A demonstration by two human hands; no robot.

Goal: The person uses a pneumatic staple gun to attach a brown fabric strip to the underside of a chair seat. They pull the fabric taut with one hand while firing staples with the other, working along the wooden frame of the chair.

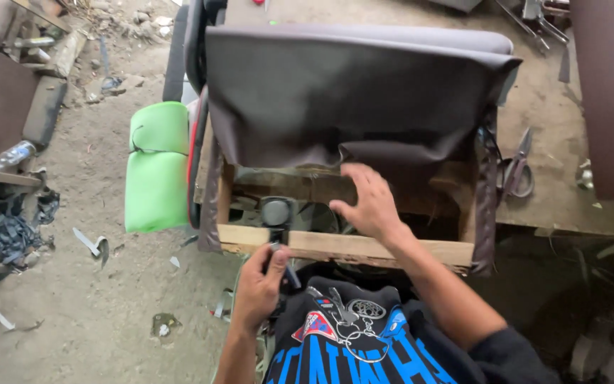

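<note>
The left hand (259,283) is closed around a black tool (276,227) — round-headed, its head resting at the near rail of a wooden seat frame (335,246). Just right of that grip, the right hand (368,201) lies open, fingers spread, inside the frame, holding nothing. Dark brown upholstery (335,99) drapes the frame beyond both hands — loose along its lower edge. Green foam (156,167) sits left; scissors (517,171) lie well right.
</note>
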